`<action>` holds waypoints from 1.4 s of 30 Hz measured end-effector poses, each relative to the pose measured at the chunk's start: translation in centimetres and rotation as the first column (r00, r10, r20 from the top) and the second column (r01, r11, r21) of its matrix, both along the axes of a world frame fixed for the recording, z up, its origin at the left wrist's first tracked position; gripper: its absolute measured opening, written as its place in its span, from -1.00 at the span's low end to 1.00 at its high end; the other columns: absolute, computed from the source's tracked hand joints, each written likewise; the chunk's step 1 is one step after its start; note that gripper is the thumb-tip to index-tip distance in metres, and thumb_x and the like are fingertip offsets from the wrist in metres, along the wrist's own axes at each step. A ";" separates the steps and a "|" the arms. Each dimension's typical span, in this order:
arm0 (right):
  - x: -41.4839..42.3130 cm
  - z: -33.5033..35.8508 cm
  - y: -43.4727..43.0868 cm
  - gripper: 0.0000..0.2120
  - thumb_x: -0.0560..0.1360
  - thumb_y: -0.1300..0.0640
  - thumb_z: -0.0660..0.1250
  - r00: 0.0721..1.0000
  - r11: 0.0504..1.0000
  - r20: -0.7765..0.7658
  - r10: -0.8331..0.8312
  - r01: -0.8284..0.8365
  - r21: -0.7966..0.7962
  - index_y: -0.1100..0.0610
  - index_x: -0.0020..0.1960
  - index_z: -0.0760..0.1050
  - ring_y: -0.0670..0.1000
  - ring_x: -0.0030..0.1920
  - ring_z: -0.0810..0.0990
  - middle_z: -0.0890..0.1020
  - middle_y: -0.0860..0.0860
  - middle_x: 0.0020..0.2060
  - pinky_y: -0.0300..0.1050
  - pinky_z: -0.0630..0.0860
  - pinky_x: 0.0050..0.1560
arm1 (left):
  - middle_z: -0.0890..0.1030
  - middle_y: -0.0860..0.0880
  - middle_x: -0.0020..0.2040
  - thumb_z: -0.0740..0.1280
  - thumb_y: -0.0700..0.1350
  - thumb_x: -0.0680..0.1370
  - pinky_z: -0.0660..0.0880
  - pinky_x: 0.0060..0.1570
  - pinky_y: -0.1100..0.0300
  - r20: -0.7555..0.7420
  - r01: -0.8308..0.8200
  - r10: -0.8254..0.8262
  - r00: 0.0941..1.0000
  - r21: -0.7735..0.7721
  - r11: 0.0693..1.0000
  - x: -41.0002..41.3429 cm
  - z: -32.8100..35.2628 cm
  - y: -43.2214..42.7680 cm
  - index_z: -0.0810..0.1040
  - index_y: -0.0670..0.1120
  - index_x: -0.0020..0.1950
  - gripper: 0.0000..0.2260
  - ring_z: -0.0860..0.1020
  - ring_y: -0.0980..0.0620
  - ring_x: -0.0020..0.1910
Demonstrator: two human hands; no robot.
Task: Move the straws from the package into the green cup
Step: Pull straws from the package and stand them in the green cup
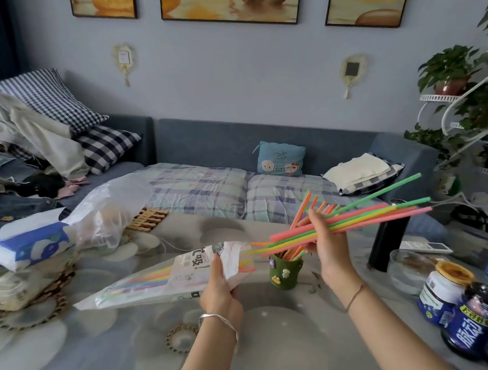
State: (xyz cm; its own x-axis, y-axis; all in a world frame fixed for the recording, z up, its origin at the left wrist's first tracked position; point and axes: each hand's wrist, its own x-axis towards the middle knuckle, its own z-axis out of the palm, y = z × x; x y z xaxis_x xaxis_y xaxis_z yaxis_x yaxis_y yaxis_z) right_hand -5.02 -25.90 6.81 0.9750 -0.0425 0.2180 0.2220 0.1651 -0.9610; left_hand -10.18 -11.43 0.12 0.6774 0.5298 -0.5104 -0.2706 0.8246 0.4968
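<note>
Partway done: some orange straws already stand in the small green cup (286, 269) on the counter (152, 357), the right hand (328, 243) pinches a fan of long coloured plastic straws (357, 218) above it, and the left hand (217, 290) grips the clear plastic package (145, 285), where a few remain.

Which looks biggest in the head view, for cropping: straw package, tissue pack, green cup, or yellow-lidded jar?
1. straw package
2. tissue pack
3. yellow-lidded jar, though it sits nearer the camera, so it is close to the cup
4. green cup
</note>
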 end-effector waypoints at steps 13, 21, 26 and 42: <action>7.6 0.2 -2.5 -0.64 0.57 0.00 0.18 0.987 0.965 0.078 -0.143 0.157 -0.211 0.15 -0.33 0.48 -0.13 -0.50 0.50 0.53 0.03 -0.41 -0.30 0.41 -0.51 | 0.62 -0.10 -0.07 0.45 -0.09 0.47 0.48 -0.60 0.34 -0.014 -0.004 0.004 1.000 -0.018 1.000 2.9 -2.1 0.7 0.48 -0.23 0.27 -0.57 0.57 0.04 -0.26; 11.2 -3.1 -0.5 -0.60 0.56 -0.08 0.18 0.985 0.879 0.113 -0.131 0.169 -0.446 0.07 -0.40 0.42 0.04 -0.44 0.54 0.50 0.01 -0.49 -0.14 0.46 -0.40 | 0.60 -0.18 0.12 0.46 -0.11 0.46 0.48 -0.62 0.29 -0.042 0.008 -0.009 0.999 -0.007 1.000 3.7 -3.7 0.9 0.45 -0.26 0.34 -0.50 0.60 -0.01 -0.24; 12.7 -5.4 0.5 -0.60 0.55 -0.08 0.20 0.992 0.800 0.092 -0.090 0.127 -0.586 0.07 -0.39 0.50 -0.14 -0.56 0.47 0.48 -0.07 -0.55 -0.36 0.33 -0.58 | 0.62 -0.17 0.19 0.48 -0.09 0.45 0.55 -0.54 0.27 -0.041 0.026 -0.025 0.999 0.026 0.999 4.6 -4.8 1.3 0.48 -0.24 0.31 -0.52 0.61 -0.01 -0.19; 13.9 -5.4 1.3 -0.65 0.52 -0.03 0.27 0.992 0.757 0.102 -0.080 0.127 -0.641 0.21 -0.25 0.60 -0.06 -0.44 0.55 0.60 0.00 -0.42 -0.24 0.44 -0.42 | 0.62 -0.15 0.21 0.47 -0.07 0.45 0.63 -0.34 0.21 -0.006 0.029 -0.029 1.000 0.067 0.997 5.2 -5.7 0.8 0.51 -0.22 0.29 -0.54 0.62 -0.04 -0.08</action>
State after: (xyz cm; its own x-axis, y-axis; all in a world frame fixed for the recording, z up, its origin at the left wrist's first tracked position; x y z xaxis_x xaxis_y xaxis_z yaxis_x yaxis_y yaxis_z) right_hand 8.87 -24.55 1.44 0.9557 0.0309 0.2926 0.2660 -0.5155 -0.8145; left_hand -4.95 -10.59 -5.60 0.6903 0.5431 -0.4779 -0.2443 0.7968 0.5527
